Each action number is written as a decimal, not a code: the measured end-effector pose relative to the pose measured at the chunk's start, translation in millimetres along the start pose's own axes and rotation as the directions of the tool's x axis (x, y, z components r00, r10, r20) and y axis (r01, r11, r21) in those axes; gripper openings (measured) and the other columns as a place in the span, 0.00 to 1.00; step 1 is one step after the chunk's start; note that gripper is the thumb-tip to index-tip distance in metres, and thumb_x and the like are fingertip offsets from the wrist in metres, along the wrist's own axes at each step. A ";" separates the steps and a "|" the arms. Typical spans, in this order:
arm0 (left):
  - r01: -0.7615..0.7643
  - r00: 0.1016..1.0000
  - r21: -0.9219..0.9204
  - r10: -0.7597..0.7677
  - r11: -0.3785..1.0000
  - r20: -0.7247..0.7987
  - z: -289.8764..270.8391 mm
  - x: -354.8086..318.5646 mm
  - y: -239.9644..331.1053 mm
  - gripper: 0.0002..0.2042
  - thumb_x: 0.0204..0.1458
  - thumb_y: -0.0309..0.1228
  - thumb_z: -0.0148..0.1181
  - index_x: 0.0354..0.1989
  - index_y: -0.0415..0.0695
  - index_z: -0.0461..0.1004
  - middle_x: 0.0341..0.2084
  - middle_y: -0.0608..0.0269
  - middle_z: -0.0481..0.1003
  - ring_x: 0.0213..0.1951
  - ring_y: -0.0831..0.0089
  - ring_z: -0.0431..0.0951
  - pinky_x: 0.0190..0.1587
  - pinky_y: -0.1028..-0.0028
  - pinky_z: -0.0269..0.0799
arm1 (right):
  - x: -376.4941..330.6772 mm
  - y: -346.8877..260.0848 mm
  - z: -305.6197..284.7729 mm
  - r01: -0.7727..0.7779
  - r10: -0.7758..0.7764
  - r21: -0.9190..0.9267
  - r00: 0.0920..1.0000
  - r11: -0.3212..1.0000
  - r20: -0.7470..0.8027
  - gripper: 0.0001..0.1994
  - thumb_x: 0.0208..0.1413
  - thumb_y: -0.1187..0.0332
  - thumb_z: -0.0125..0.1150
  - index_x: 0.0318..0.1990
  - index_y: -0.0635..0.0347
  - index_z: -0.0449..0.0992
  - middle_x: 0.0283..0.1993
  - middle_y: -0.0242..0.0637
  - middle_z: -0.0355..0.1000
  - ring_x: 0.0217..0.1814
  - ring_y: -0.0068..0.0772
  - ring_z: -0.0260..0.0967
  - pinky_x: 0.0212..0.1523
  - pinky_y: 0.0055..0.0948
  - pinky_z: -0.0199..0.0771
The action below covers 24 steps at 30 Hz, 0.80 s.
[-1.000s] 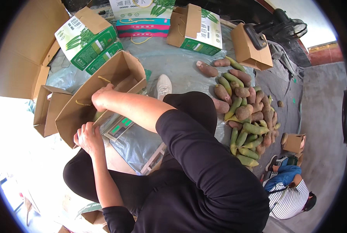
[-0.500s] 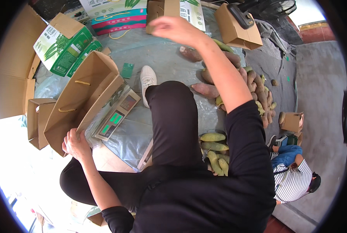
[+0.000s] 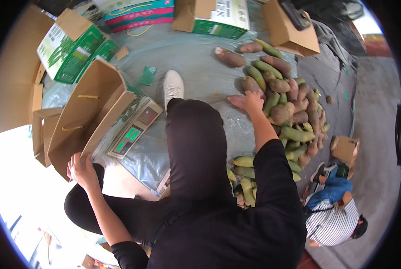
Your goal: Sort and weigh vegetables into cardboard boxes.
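My left hand [image 3: 83, 172] grips the near lower edge of an open cardboard box [image 3: 102, 85] with yellow cord handles. The box lies tilted on a digital scale [image 3: 140, 123] with a lit green display. Over to the right, my right hand [image 3: 254, 103] has its fingers curled over the right end of a reddish root vegetable [image 3: 236, 101], partly hiding it. Around that hand lies a heap of green radishes [image 3: 297, 134] and brownish-red root vegetables [image 3: 282, 112].
Printed green-and-white cartons [image 3: 68, 49] stand at the far left. Another such carton [image 3: 223, 18] lies at the back. An open brown box [image 3: 290, 31] sits at the back right. A person in a striped shirt [image 3: 330, 222] is at the right. Plastic sheeting [image 3: 196, 58] covers the floor.
My right hand has come down from the far middle to the reddish root at the right. My left hand has stayed on the box edge. The view has shifted slightly.
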State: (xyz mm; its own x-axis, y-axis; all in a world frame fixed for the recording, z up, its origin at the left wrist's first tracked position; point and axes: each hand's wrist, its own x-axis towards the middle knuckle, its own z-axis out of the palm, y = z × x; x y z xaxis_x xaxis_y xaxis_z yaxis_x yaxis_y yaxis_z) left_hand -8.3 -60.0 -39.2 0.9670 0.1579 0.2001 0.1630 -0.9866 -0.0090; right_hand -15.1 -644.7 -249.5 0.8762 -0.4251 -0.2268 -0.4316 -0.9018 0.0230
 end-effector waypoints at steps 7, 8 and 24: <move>0.031 0.999 -0.071 -0.030 0.997 0.020 -6.5 6.3 9.1 0.08 0.41 0.31 0.63 0.30 0.45 0.74 0.28 0.63 0.74 0.39 0.63 0.72 0.52 0.64 0.57 | -4.7 -21.9 17.5 0.125 -0.110 -0.248 0.991 0.961 0.075 0.15 0.51 0.62 0.56 0.47 0.48 0.70 0.48 0.31 0.68 0.54 0.35 0.62 0.48 0.48 0.60; 0.040 0.999 -0.092 -0.039 0.995 0.018 -5.0 7.8 12.5 0.08 0.40 0.30 0.64 0.29 0.45 0.74 0.28 0.64 0.74 0.39 0.64 0.72 0.52 0.64 0.57 | 0.1 -13.1 26.1 0.107 -0.071 -0.276 0.988 0.955 0.135 0.20 0.45 0.62 0.62 0.48 0.48 0.69 0.50 0.30 0.67 0.56 0.35 0.61 0.50 0.49 0.59; 0.007 0.999 -0.132 -0.014 0.991 -0.051 -7.8 7.9 11.0 0.06 0.37 0.29 0.65 0.24 0.47 0.74 0.25 0.68 0.73 0.35 0.66 0.72 0.49 0.65 0.58 | 25.8 7.8 0.7 -0.043 -0.041 0.964 0.998 0.263 0.056 0.29 0.41 0.75 0.67 0.53 0.64 0.62 0.48 0.35 0.66 0.50 0.26 0.65 0.53 0.26 0.63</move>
State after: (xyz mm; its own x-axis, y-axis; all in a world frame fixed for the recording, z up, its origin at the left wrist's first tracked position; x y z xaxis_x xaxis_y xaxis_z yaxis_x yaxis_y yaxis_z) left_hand -0.4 -69.9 -30.0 0.9534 0.1693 0.2496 0.1425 -0.9823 0.1218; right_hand 4.1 -662.7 -255.9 0.8797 -0.3833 -0.2816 -0.3581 -0.1440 -0.9225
